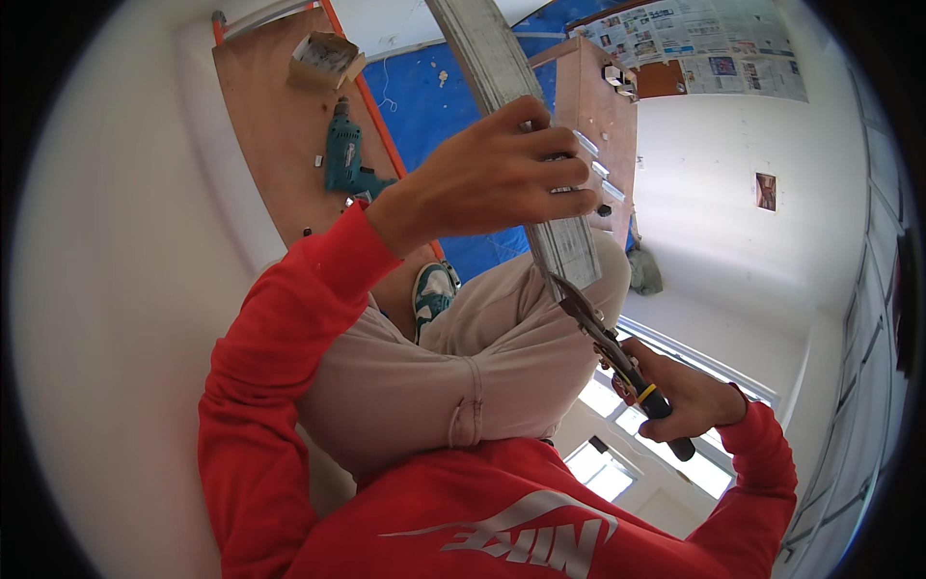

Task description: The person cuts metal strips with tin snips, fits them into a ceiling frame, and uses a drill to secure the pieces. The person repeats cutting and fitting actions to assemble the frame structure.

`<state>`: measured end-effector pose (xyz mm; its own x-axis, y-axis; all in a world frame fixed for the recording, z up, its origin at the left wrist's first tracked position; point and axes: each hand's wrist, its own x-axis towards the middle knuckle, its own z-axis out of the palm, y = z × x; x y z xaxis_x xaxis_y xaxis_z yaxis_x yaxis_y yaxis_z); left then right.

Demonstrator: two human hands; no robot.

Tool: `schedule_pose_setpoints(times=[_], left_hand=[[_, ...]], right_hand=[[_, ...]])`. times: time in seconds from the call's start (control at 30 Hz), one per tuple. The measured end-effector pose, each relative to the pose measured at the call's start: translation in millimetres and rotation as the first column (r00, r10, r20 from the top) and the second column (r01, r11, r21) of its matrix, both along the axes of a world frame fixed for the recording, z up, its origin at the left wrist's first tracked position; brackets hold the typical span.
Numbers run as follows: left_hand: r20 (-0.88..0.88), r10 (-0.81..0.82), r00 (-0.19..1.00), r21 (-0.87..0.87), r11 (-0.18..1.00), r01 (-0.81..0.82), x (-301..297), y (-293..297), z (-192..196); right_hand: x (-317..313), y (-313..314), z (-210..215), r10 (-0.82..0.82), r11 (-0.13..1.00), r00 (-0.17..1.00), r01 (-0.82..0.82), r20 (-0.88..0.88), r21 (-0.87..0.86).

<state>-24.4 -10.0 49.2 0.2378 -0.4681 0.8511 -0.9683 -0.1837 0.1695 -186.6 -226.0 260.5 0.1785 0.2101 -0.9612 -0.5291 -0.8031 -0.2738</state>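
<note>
My left hand [502, 174] is closed around a long grey metal channel [567, 253], fingers wrapped over its edge. The channel slants from the top of the view down to my raised knee, with its near end above the thigh. Lower right, my right hand [687, 391] grips a pair of tin snips [610, 349] with dark handles and a yellow band. The blades of the snips meet the corner of the channel's near end; whether they bite into the metal I cannot tell.
Left of my legs is a wooden board platform [253, 106] with an orange frame, bearing a green power drill [344, 154] and an open cardboard box [323, 60]. Blue sheeting [415, 96] lies beyond. A wooden bench [603, 87] holds small items near a newspaper-covered surface [719, 39].
</note>
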Motion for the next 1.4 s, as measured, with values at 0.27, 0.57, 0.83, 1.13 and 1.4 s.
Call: schedule_pose_setpoints(times=[0.27, 0.57, 0.83, 1.13, 1.4], left_hand=[[0.002, 0.013, 1.0, 0.01, 1.0, -0.013, 1, -3, -7], [-0.042, -0.01, 0.999, 0.06, 0.998, 0.012, -4, -3, -13], [-0.04, -0.003, 0.999, 0.106, 0.994, 0.008, -6, -5, -15], [-0.026, 0.028, 0.999, 0.077, 0.997, -0.026, -4, -5, -12], [-0.099, 0.031, 0.995, 0.071, 0.997, -0.024, 2, -1, -10]], right_hand=[[-14, -7, -21, -0.163, 0.975, 0.986, 0.154, 0.045, 0.161], [-11, -6, -26, -0.254, 0.954, 0.967, 0.254, -0.022, 0.158], [-13, -12, -30, -0.237, 0.969, 0.971, 0.239, -0.041, 0.053], [7, -18, -26, -0.149, 0.975, 0.984, 0.162, -0.096, 0.15], [-1, -1, -22, -0.274, 0.961, 0.961, 0.276, -0.04, 0.038]])
